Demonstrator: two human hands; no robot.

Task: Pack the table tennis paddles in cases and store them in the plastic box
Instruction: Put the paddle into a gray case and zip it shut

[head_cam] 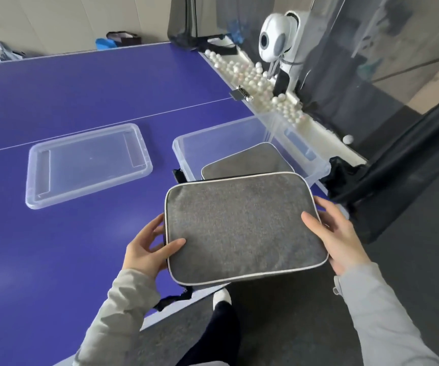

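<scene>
I hold a grey fabric paddle case (242, 228) with white piping flat in the air, just in front of the clear plastic box (186, 151). My left hand (148, 248) grips its left edge, thumb on top. My right hand (334, 233) grips the right edge, thumb on top as well. A second grey case (247, 161) lies inside the box, partly hidden behind the held one. No paddle is visible.
The box's clear lid (86, 165) lies on the blue table (54, 247) to the left. A white ball robot (276, 38) and a tray of several white balls (250, 77) line the table's right edge, with black netting (408, 180) beyond it.
</scene>
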